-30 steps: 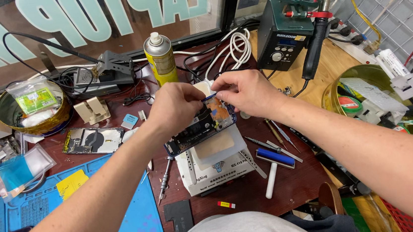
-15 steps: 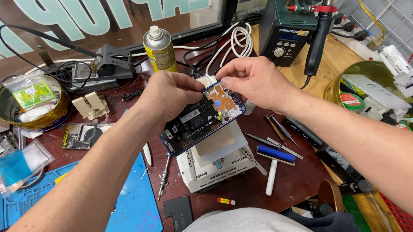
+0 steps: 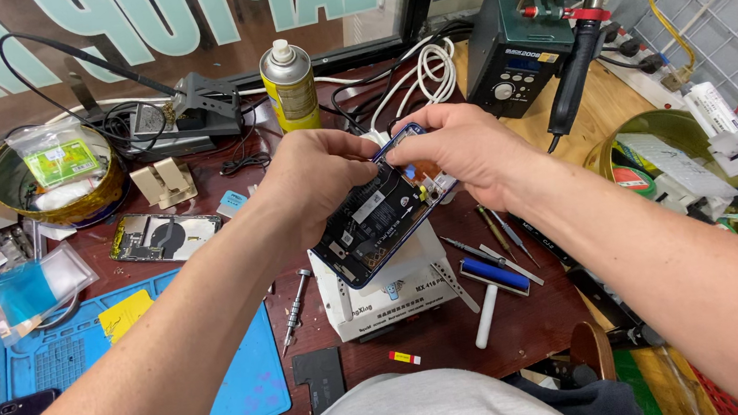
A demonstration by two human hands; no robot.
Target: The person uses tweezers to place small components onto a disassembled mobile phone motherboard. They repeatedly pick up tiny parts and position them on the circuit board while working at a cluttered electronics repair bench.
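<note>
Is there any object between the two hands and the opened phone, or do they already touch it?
Nothing visible stands between them. The left hand and the right hand both grip the opened phone directly, above the white box.

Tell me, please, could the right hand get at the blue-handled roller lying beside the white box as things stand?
Probably yes: the roller lies uncovered on the table, just below the right hand, with nothing between. But that hand and the left hand both grip the opened phone, so it must let go first.

Yellow spray can [image 3: 289, 88], blue mat [image 3: 90, 374], screwdriver [image 3: 294, 310], white cable [image 3: 428, 69].
</note>
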